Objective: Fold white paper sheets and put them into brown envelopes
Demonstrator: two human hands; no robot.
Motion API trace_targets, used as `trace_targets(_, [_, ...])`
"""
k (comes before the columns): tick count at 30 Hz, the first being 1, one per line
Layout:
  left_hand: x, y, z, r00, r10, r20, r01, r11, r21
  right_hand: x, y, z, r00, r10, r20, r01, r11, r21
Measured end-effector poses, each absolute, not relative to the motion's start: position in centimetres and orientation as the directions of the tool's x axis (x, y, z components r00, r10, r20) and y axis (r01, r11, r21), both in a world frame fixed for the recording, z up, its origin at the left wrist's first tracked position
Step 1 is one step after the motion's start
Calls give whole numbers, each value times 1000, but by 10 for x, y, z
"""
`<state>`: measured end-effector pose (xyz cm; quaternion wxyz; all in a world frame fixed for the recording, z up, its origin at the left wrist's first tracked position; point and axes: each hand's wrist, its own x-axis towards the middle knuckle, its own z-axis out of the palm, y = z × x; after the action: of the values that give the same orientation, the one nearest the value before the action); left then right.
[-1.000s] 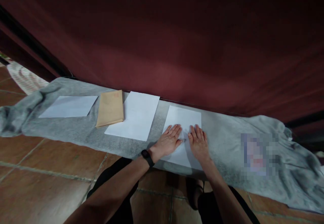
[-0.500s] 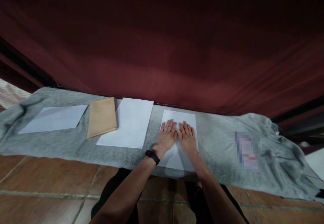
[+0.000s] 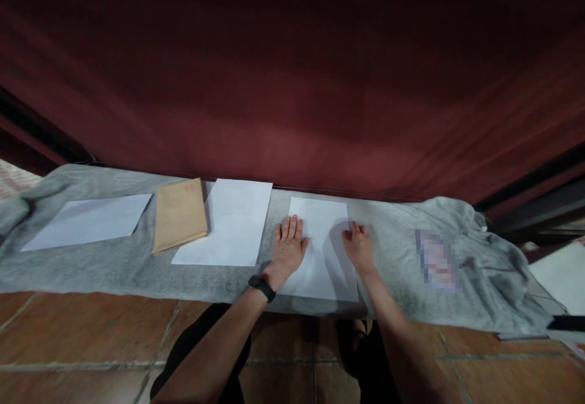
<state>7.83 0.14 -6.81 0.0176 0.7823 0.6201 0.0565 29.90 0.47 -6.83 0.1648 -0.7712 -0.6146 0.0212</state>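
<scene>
A white sheet of paper [image 3: 322,270] lies on the grey cloth in front of me. My left hand [image 3: 289,247] rests flat along its left side, palm down, fingers spread, with a dark band on the wrist. At the opposite edge, my right hand [image 3: 359,247] hovers by the sheet with its fingers loosely bent and slightly apart. Its shadow falls across the paper. No object shows in it, though its palm side is hidden. Left of my hands is another white sheet [image 3: 233,224], partly under a brown paper envelope [image 3: 180,216].
Grey cloth [image 3: 393,270] covers the long, narrow surface. At the far left lies a third white sheet [image 3: 91,218]. A pixelated, blurred item [image 3: 439,264] is on the right. Dark red fabric [image 3: 292,117] hangs behind, and brown tiles [image 3: 91,337] form the floor.
My hands have moved apart from the middle of the sheet. The left slid to its left side; the right went to the right edge, its fingers now bent instead of flat.
</scene>
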Motion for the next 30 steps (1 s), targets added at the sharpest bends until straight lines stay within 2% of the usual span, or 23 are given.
trace_targets(3, [81, -7, -71, 266, 960, 83, 957, -273, 98, 300, 5, -65, 269, 956, 120, 916, -215, -339])
trace_targets(9, [87, -9, -71, 228, 967, 112, 967, -238, 86, 300, 10, -67, 331, 940, 83, 822, -244, -514])
trace_targets(14, [93, -1, -68, 246, 957, 154, 960, -262, 97, 303, 20, -68, 355, 932, 77, 796, -258, -547])
trace_targets(19, [104, 5, -71, 314, 931, 188, 933, -339, 119, 305, 15, -72, 347, 932, 102, 813, -244, -529])
trace_targets(23, [111, 4, -75, 418, 887, 197, 888, -445, 119, 302, 6, -77, 297, 908, 296, 886, -146, -440])
trace_targets(25, [112, 3, -75, 443, 875, 198, 875, -470, 117, 294, 6, -79, 218, 907, 361, 896, -39, -443])
trace_targets(28, [113, 1, -74, 480, 854, 198, 857, -505, 100, 274, 9, -84, 41, 931, 362, 854, 155, -497])
trace_targets(30, [115, -1, -72, 502, 843, 193, 849, -523, 75, 262, 10, -87, -84, 937, 339, 850, 245, -466])
